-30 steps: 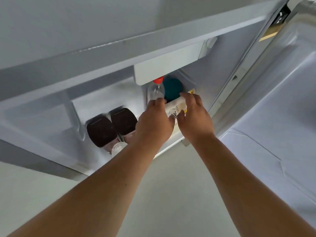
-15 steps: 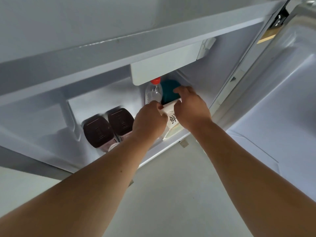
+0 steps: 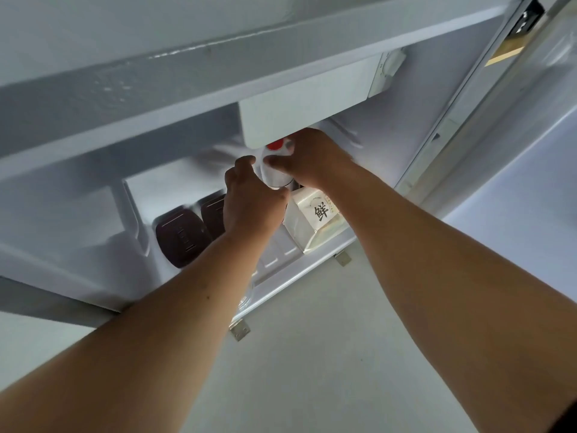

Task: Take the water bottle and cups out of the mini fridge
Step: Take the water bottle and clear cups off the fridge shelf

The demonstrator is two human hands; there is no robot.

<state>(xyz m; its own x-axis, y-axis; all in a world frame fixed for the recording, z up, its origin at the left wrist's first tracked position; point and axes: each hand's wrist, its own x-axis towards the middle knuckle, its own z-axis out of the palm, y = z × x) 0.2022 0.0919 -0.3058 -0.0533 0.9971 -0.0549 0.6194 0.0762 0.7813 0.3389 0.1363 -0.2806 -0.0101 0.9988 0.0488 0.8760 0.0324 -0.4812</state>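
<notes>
**Both hands move from the carton to the bottle**

The fridge stands open and you reach deep inside. The carton you touched a moment ago is now free at the front of the shelf. Two dark lids, perhaps the cups, wait at the left. The bottle stands behind the carton, under the freezer box. Your left hand wraps its body, your right hand pinches near the red cap. The lift out looks ready.

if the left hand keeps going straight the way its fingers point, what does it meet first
Most likely the water bottle: the left hand points up and into the fridge, its fingertips already at the bottle's side. The right hand is on the bottle's far side. Whether the left hand touches it yet is unclear.
</notes>
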